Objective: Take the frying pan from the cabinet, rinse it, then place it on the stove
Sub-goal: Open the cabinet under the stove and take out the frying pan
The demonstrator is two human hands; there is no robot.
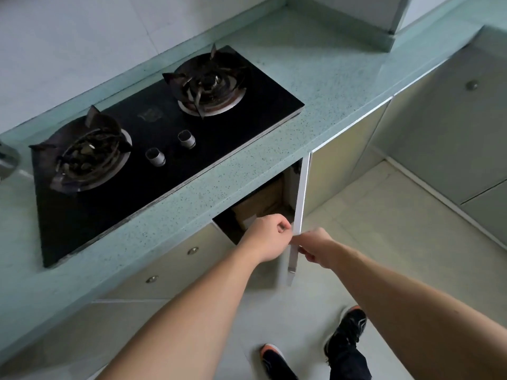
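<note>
Head view: below the stove (153, 138), both the left hand (267, 237) and right hand (315, 249) grip the open cabinet door (299, 204) edge.

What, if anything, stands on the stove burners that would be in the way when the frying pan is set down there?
Nothing visible does. Both burners of the stove show only their bare pan supports. The frying pan itself is not in view; the left hand and right hand are at the edge of the open cabinet door.
</note>
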